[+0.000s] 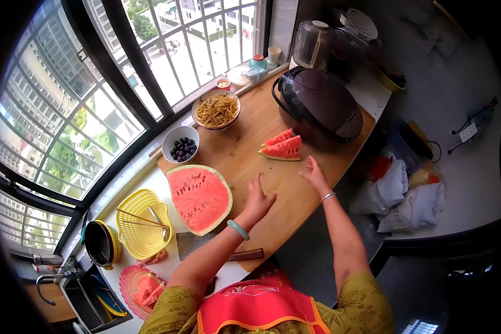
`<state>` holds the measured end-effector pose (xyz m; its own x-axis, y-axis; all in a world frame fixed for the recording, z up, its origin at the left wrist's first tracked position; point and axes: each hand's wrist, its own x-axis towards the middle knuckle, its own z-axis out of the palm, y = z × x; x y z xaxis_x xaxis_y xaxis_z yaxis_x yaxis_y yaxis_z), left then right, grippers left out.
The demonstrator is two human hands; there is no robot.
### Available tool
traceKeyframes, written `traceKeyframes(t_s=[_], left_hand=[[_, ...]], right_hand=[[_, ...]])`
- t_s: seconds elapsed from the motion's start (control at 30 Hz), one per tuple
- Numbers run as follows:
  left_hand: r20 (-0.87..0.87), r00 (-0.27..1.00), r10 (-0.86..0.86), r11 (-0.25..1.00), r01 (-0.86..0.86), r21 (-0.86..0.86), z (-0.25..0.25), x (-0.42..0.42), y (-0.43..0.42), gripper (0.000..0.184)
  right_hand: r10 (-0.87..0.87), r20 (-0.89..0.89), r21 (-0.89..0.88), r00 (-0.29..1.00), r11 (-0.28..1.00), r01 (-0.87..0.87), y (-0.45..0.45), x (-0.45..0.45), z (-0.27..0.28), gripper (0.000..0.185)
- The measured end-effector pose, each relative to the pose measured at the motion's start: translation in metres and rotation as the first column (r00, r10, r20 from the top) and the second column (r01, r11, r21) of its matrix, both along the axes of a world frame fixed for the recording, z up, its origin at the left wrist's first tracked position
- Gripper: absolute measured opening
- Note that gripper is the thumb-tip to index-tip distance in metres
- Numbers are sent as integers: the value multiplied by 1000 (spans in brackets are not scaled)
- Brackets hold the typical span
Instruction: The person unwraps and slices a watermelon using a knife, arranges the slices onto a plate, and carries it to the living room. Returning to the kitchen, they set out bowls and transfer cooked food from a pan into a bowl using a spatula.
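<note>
My left hand (256, 201) is held over the wooden board (250, 142), fingers stretched and thumb apart, with nothing in it. My right hand (315, 175) is just below the watermelon slices (284, 151), its fingers apart and holding nothing. The slices lie together on the board, red flesh showing above green rind. A large cut watermelon piece (199, 197) lies flat to the left of my left hand. Under my left forearm is a cleaver (192, 245) with a wooden handle, its middle hidden by the arm.
A bowl of blueberries (171, 142) and a bowl of brown strips (231, 123) stand by the window. A dark rice cooker (328, 97) sits at the board's far right. At left are a yellow colander (129, 227) and a pink basket (129, 278) holding watermelon pieces.
</note>
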<state>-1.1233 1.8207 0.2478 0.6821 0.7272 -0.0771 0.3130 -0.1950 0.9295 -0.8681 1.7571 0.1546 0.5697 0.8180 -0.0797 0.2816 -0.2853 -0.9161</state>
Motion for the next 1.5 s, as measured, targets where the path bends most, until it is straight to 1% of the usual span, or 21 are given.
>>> traceKeyframes(t_s=[0.07,0.1,0.17,0.2,0.23,0.3,0.37,0.43,0.53,0.57,0.67,0.73,0.8,0.87,0.9,1.0,1.03,1.07,1.17,1.3,1.5], left_hand=[[-60,971,233,951,-215,225,-42,45,36,85],[-66,969,237,949,-216,229,-49,61,53,85],[-178,946,270,959,-248,136,-59,85,89,92],[-195,948,253,925,-296,-238,-28,95,96,92],[-201,944,263,921,-308,-240,-38,104,110,92],[-262,964,45,992,-73,-98,-73,114,136,86],[-259,963,79,996,-88,-26,-95,118,144,77],[-173,984,43,985,-71,-156,-103,118,146,68],[-32,994,104,962,-108,-250,-75,112,127,59],[-36,993,112,961,-117,-250,-65,109,121,59],[-13,975,222,860,-202,-469,-57,101,104,54],[-31,979,203,934,-203,-294,-72,93,97,61],[-13,976,219,940,-215,-266,-81,85,84,64],[-3,988,154,980,-153,-125,-87,75,72,69],[-4,985,174,976,-173,-134,-88,70,65,69],[-13,981,194,971,-194,-137,-74,58,29,60],[6,977,211,973,-210,-94,-76,53,14,61],[-2,976,218,972,-218,-86,-80,47,-1,61],[118,957,264,963,-255,-86,-63,13,-56,59],[65,964,259,962,-251,-112,12,-77,-106,61],[-15,891,453,887,-449,111,56,-243,-135,62]], right_hand=[[62,-32,-1,998,998,-62,26,17,1,87],[111,-57,-5,992,994,-111,38,24,-2,91],[184,-40,52,982,982,-182,57,37,-8,96],[252,-66,47,965,967,-249,64,37,6,99],[321,-92,42,943,947,-318,71,38,15,103],[387,-158,114,909,921,-372,85,44,13,104],[424,-3,90,906,902,-422,93,48,10,104],[427,9,70,904,902,-427,94,51,9,102],[459,69,40,886,886,-463,91,52,6,98],[488,116,29,865,869,-494,91,50,10,95],[484,54,-14,873,875,-484,86,42,26,88],[505,9,7,863,863,-505,81,38,30,86],[528,-34,24,848,849,-528,75,33,33,84],[494,-181,20,851,867,-498,62,24,32,80],[509,-186,12,840,856,-516,55,21,31,80],[478,-458,116,750,868,-482,26,7,38,74],[505,-409,110,760,854,-508,13,3,35,75],[507,-515,149,691,847,-511,-1,-2,30,75],[483,-605,136,633,846,-515,-42,-46,76,70],[491,-562,89,665,836,-542,-85,-127,118,81],[758,-165,176,631,652,-737,-71,-280,126,79]])
